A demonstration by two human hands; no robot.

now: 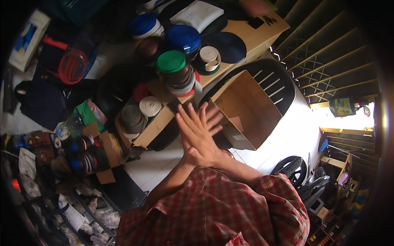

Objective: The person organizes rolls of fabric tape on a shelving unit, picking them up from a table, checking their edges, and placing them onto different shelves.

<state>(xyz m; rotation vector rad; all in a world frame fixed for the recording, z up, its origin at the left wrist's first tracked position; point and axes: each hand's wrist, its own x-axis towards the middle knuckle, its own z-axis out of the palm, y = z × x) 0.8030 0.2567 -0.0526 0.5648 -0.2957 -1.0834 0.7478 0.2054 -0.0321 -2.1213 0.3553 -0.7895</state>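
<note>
My two hands meet palm to palm in front of my chest, with fingers stretched out. My right hand (198, 134) lies over the left and hides much of it. Fingers of my left hand (213, 120) show beyond it, slightly blurred; neither hand appears to hold anything. Just right of them, an open cardboard box (264, 96) rests tilted on a black slotted chair (283, 88). Beyond my fingertips stands a stack of webbing rolls with a green roll (171, 61) on top. To the left, a grey roll (132, 117) and a cream roll (150, 106) sit in a smaller carton (154, 130).
A wooden table (262, 35) carries blue rolls (182, 39), a dark flat disc (227, 47) and a white folded packet (197, 15). At left lie a red mesh basket (73, 65), an open carton (111, 149) and plastic-wrapped goods. A barred gate (328, 53) stands at right.
</note>
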